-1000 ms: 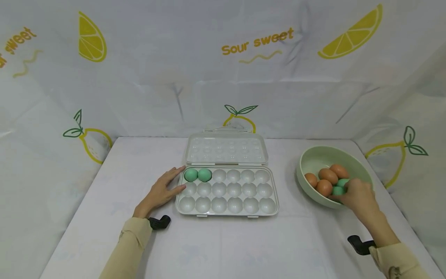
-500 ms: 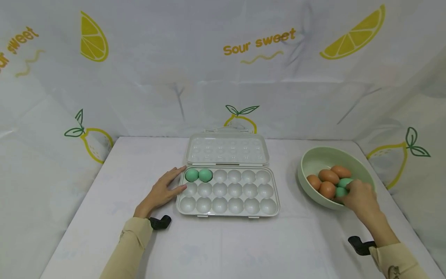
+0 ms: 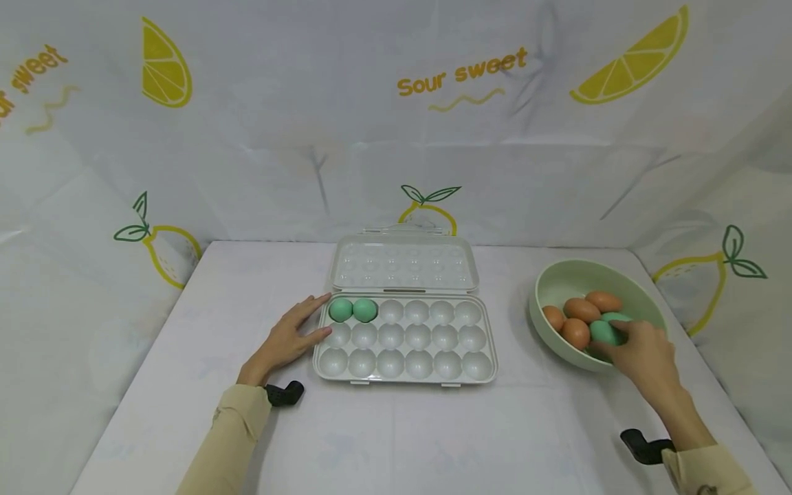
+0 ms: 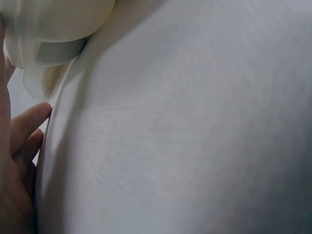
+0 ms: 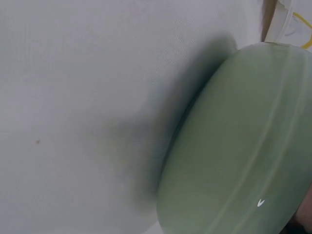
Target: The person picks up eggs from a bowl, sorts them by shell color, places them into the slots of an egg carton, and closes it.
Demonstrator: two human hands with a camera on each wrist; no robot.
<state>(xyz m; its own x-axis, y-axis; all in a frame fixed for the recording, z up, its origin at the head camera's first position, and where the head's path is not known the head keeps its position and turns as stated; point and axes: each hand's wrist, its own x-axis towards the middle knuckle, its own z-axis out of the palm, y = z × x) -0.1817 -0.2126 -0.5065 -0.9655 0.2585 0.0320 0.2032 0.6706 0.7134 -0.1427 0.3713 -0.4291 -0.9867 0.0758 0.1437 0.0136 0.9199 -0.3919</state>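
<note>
My left hand (image 3: 286, 342) lies with extended fingers at the left edge of a white egg tray (image 3: 403, 379) in the head view. Two green eggs (image 3: 364, 310) sit in the tray's back row, at its left end. In the left wrist view, fingers (image 4: 29, 124) show below the tray's rounded underside (image 4: 63, 22). At the right, my right hand (image 3: 643, 357) reaches into a pale green bowl (image 3: 557, 275) and grips a green egg (image 3: 603, 333) between thumb and fingers. Another green egg (image 3: 616, 317) is partly hidden behind it. Several brown eggs (image 3: 581, 309) lie beside them.
The tray's clear lid (image 3: 403, 262) stands folded back behind it, near the printed curtain (image 3: 278, 172). Bowl and tray rest on a white-covered table (image 3: 396, 440). A black wrist mount (image 3: 643, 447) is on each wrist.
The right hand has drawn slightly back within the bowl, and more of the green egg shows between its thumb and fingers. Brown eggs have shifted a little. The left hand stays put.
</note>
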